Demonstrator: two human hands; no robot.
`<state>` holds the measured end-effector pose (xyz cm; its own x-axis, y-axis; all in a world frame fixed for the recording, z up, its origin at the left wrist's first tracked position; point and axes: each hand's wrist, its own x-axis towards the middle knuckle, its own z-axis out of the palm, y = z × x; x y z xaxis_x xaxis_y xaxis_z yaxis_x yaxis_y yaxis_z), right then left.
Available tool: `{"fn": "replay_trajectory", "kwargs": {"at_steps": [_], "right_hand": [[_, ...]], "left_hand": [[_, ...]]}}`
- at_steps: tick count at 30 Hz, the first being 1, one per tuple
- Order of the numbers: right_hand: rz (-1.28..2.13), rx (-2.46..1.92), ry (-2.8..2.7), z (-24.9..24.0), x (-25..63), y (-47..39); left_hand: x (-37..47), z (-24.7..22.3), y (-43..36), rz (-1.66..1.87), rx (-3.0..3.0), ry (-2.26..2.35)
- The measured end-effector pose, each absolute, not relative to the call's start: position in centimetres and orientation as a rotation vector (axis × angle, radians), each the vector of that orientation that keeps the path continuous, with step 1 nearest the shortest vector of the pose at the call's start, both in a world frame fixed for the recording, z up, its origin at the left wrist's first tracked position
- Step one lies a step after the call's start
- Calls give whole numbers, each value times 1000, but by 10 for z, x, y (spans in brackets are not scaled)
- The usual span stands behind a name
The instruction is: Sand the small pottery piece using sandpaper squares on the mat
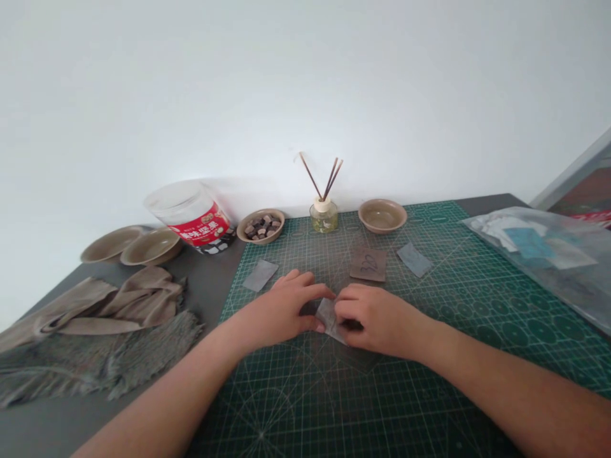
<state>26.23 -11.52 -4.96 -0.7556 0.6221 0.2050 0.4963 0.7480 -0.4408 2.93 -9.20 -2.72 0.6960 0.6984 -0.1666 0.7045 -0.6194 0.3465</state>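
A small greyish, see-through piece (pixel 328 316) that looks like a plastic bag lies between my hands, low over the green cutting mat (pixel 286 407). My left hand (pixel 289 305) has its thumb and forefinger curved onto the left side of this piece. On its right side, the bent fingers of my right hand (pixel 372 318) pinch it and cover part of it. Just beyond my right hand lies a brown sandpaper-like square (pixel 368 264) with dark handwritten marks. Two similar greyish pieces rest flat on the mat, a left piece (pixel 260 275) and a right piece (pixel 414 259).
Along the wall stand a bowl of small blocks (pixel 261 214), a reed diffuser (pixel 323 216) and a bowl (pixel 382 216). At left are a tilted plastic jar (pixel 191 216), two bowls (pixel 151 248) and crumpled cloths (pixel 119 312). A clear bag (pixel 548 267) lies at right.
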Motion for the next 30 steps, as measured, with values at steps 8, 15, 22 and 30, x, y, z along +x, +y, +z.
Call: {"fn": "replay_trajectory", "kwargs": {"at_steps": [8,15,22,30], "right_hand": [[465,-902,-2618,-52,262,-111],[459,-961,-2590,-50,258,-113],[453,-1008,-2576,-50,256,-116],[503,-944,-2560,-53,254,-122]], "left_hand": [[27,-31,-89,-42,2513,1105],[27,-31,-88,-33,2486,1109],[27,-31,-88,-7,2473,1115],[26,-31,-89,-33,2500,1123]]}}
